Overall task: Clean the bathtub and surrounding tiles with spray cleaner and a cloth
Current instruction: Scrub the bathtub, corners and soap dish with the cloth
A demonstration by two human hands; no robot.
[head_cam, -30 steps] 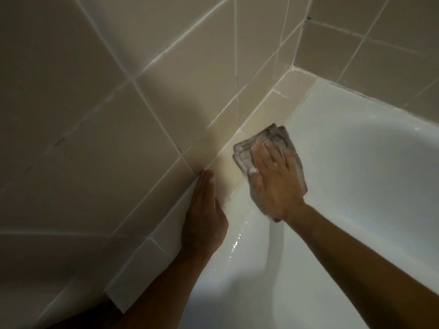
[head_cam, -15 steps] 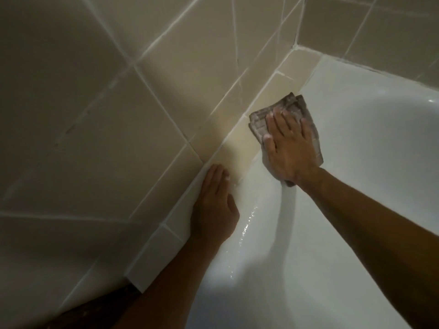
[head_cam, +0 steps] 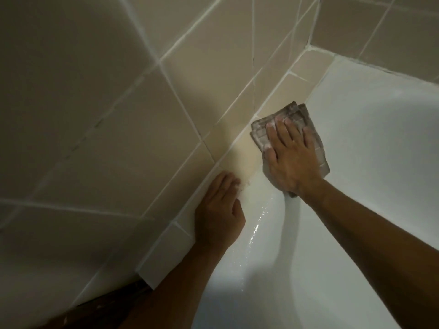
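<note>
A folded grey-brown cloth [head_cam: 260,131] lies on the tiled ledge [head_cam: 244,150] where it meets the white bathtub [head_cam: 356,138]. My right hand [head_cam: 292,157] presses flat on the cloth, fingers straight and spread, with foam on the fingertips. My left hand [head_cam: 217,210] rests flat on the ledge nearer to me, fingers together and straight, holding nothing. Wet streaks glisten on the tub rim [head_cam: 259,224] between my arms. No spray cleaner is in view.
Beige wall tiles [head_cam: 107,127] with white grout rise to the left of the ledge. The tiled corner [head_cam: 308,47] sits at the far end, with another tiled wall behind the tub. A dark floor strip [head_cam: 114,302] shows below the ledge's near end.
My right hand has slid the cloth along the ledge, first toward the far corner, then back a little toward me. The left hand stays planted on the ledge.
</note>
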